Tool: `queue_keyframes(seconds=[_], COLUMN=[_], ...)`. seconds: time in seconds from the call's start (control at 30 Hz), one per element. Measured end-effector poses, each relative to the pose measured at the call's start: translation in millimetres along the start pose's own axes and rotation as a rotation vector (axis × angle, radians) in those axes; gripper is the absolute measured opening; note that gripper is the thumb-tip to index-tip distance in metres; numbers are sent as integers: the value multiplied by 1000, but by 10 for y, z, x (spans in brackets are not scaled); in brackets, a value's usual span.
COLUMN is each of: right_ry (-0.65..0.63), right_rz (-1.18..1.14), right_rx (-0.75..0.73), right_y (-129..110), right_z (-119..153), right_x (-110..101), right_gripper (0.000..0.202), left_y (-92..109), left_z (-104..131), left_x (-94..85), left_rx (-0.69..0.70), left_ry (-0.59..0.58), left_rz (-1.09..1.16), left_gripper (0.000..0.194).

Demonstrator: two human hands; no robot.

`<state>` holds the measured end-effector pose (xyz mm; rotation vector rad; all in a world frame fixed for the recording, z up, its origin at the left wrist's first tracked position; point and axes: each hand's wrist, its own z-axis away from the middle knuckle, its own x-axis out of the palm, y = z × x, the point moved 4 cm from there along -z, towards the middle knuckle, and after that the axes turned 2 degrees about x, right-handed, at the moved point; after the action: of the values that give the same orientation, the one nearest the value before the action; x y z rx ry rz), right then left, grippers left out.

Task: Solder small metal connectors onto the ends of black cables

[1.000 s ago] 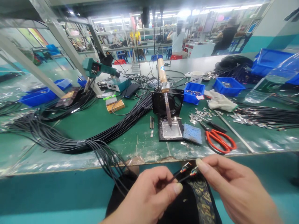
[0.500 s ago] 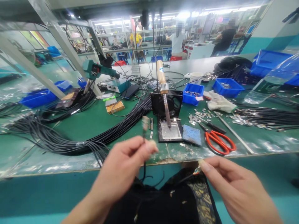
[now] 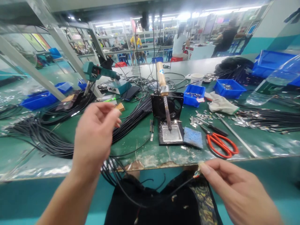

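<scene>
My right hand is closed in a pinch on a black cable near its end, where short coloured wires show by the thumb. From there the cable sags across my lap to the left. My left hand is raised over the bundle of black cables, its fingers curled in towards the thumb. Whatever it may hold is hidden behind the fingers. Just beyond its fingertips lies a small orange-yellow box.
A soldering iron stands tip down over a metal solder tray. To its right lie a blue sponge, red-handled scissors and loose connectors. Blue bins and a white glove sit behind. People are in the background.
My left hand has moved left and up from the middle of the bench to over the cable bundle. The connector-ended cable it held no longer shows in it. My right hand keeps its pinch.
</scene>
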<state>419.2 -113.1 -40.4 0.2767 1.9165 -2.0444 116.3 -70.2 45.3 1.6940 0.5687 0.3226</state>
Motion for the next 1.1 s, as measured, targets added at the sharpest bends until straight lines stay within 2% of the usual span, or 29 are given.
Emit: queue_keyframes(seconds=[0.03, 0.07, 0.1, 0.13, 0.17, 0.2, 0.23, 0.3, 0.4, 0.57, 0.77, 0.9, 1.1], right_ry=[-7, -16, -26, -42, -55, -67, -80, -95, -99, 35, 24, 20, 40], right_rz=[3, 3, -1, -11, -25, -44, -67, -116, -155, -152, -187, -204, -146], right_rx=[-6, -10, -15, -16, -14, -8, 3, 28, 73, 138, 191, 219, 149], right_y=[-8, -14, -17, -17, -14, -7, 2, 18, 23, -39, -47, -25, -28], right_z=[-10, -17, -23, -26, -27, -26, -23, -13, 4, 16, -32, -96, -212], right_x=[17, 35, 53, 71, 87, 101, 113, 133, 174, 252, 370, 418, 462], right_gripper=[40, 39, 37, 36, 34, 33, 31, 29, 30, 40, 42, 44, 39], left_y=[27, 10, -46, -116, -183, -246, -304, -391, -427, -433, -476, -521, -571], left_z=[258, 520, 778, 1011, 1190, 1311, 1368, 1375, 1305, 1244, 1127, 1069, 944], left_x=[70, 213, 365, 501, 610, 695, 750, 797, 775, 707, 686, 697, 742], left_rx=[7, -42, -150, -295, -438, -554, -635, -690, -661, -699, -706, -764, -793], left_ry=[-96, -333, -577, -774, -886, -945, -929, -864, -804, -722, -610, -569, -516], left_rz=[-42, -118, -121, -44, 70, 173, 263, 339, 285, 188, 301, 356, 412], left_gripper=[8, 9, 14, 19, 21, 21, 23, 26, 27, 28, 27, 29, 29])
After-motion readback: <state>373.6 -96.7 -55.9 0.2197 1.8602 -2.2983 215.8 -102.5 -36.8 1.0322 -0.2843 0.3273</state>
